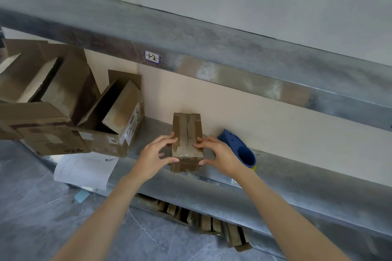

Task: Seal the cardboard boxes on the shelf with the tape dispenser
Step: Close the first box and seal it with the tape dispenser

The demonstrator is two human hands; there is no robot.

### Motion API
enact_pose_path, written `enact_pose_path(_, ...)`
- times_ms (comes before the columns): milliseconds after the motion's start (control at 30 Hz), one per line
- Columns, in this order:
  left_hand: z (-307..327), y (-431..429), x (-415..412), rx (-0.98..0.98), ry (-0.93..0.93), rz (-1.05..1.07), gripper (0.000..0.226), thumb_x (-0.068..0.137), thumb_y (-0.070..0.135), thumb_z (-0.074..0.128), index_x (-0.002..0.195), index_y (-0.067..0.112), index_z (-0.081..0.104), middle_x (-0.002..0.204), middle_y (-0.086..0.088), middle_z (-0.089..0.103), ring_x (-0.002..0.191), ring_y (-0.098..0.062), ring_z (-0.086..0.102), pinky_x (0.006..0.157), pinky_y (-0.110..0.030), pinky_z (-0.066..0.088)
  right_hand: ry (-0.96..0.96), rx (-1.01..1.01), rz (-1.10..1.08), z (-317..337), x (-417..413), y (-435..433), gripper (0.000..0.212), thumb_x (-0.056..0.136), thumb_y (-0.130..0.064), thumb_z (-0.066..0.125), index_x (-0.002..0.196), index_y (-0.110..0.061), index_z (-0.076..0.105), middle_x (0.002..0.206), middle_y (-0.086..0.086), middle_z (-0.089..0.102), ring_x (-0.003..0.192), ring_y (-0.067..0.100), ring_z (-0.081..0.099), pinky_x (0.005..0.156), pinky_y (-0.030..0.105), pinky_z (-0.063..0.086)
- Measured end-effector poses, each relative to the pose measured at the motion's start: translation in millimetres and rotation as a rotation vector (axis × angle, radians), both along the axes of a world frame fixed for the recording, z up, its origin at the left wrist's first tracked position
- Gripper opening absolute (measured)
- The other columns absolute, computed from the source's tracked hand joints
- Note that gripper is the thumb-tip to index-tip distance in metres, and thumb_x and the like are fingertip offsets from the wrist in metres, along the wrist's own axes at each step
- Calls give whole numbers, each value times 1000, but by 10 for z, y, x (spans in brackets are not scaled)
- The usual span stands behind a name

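Note:
A small cardboard box [187,131] stands on the grey metal shelf [297,178], its top flaps closed with brown tape along the centre seam. My left hand [154,157] grips its near left corner, fingers on top and thumb on the front face. On the near right corner my right hand [218,154] holds it the same way. The blue tape dispenser [239,148] lies on the shelf just right of my right hand, untouched.
Two larger cardboard boxes with open flaps, one [42,99] and another [114,118], sit at the shelf's left. A white sheet of paper [84,167] hangs over the shelf edge under them. An upper shelf beam [191,48] carries a label. Several flat cardboard pieces [201,220] lie below.

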State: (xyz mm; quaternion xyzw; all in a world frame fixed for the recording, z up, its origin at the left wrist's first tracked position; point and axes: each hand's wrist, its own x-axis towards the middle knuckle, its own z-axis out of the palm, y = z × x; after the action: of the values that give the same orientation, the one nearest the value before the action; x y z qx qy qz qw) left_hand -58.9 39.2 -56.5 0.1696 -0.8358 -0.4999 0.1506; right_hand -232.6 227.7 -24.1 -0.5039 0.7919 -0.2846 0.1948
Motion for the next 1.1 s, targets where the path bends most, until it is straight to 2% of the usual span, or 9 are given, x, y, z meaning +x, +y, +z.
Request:
enact_pose_path(100, 5, -8, 38, 2, -11, -1, 65, 78, 21, 81, 135, 38, 54, 139, 38, 38, 121, 2, 50, 96, -27, 52, 86, 16, 18, 26, 34, -54, 55, 78, -17, 81, 131, -21, 64, 141, -1, 54, 131, 16, 45, 107, 20, 30)
enact_pose_path(200, -8, -18, 112, 4, -10, 24, 63, 82, 16, 79, 136, 36, 55, 143, 29, 43, 121, -3, 51, 91, -20, 52, 168, 13, 50, 13, 97, -78, 55, 76, -26, 83, 129, -25, 66, 134, -2, 58, 123, 16, 49, 104, 25, 35)
enact_pose_path(300, -35, -19, 204, 1, 14, 94, 54, 83, 14, 79, 127, 38, 58, 132, 13, 58, 116, -7, 58, 88, -21, 56, 227, -25, 57, -7, 167, -98, 54, 70, -37, 85, 122, -27, 71, 116, -3, 63, 109, 18, 53, 93, 33, 44)
enact_pose_path(400, -50, 30, 270, -42, 36, 197, 40, 85, 13, 77, 122, 23, 65, 115, 5, 64, 107, -9, 63, 79, -12, 54, 332, -93, 37, -12, 271, -155, 53, 63, -47, 85, 111, -27, 76, 90, -12, 56, 88, 11, 47, 75, 29, 43)
enact_pose_path(500, -60, 88, 291, -74, 65, 293, 40, 88, 10, 73, 127, 14, 65, 111, 3, 60, 105, -11, 63, 75, -9, 51, 402, -135, 11, -24, 392, -235, 53, 62, -55, 83, 107, -27, 77, 84, -15, 49, 80, 8, 42, 68, 26, 40)
enact_pose_path(600, -103, 168, 306, -15, 76, 337, 54, 89, 11, 72, 139, 19, 54, 124, 6, 52, 116, -8, 55, 86, -24, 56, 441, -165, -4, -70, 481, -305, 53, 62, -55, 83, 105, -24, 76, 84, -8, 54, 78, 9, 42, 64, 27, 41)
enact_pose_path(800, -139, 366, 347, 60, 14, 336, 87, 82, 26, 80, 152, 29, 29, 150, 10, 36, 136, -6, 36, 112, -31, 35, 367, -132, -1, -33, 494, -343, 52, 68, -50, 81, 112, -23, 74, 89, -5, 55, 80, 8, 43, 63, 25, 40)
enact_pose_path(1000, -85, 456, 234, 10, 13, 426, 109, 60, 61, 84, 149, 24, 31, 143, 12, 32, 132, -8, 36, 104, -30, 38, 283, -49, 30, 58, 334, -290, 50, 79, -34, 79, 127, -29, 66, 109, -9, 62, 98, 13, 56, 78, 34, 52)
enact_pose_path(1100, -86, 462, 183, -50, 17, 472, 104, 59, 57, 87, 144, 24, 37, 135, 11, 34, 127, -11, 41, 100, -34, 45, 315, -87, 1, 16, 239, -241, 51, 76, -27, 84, 123, -28, 67, 120, -8, 61, 110, 15, 55, 83, 36, 53)
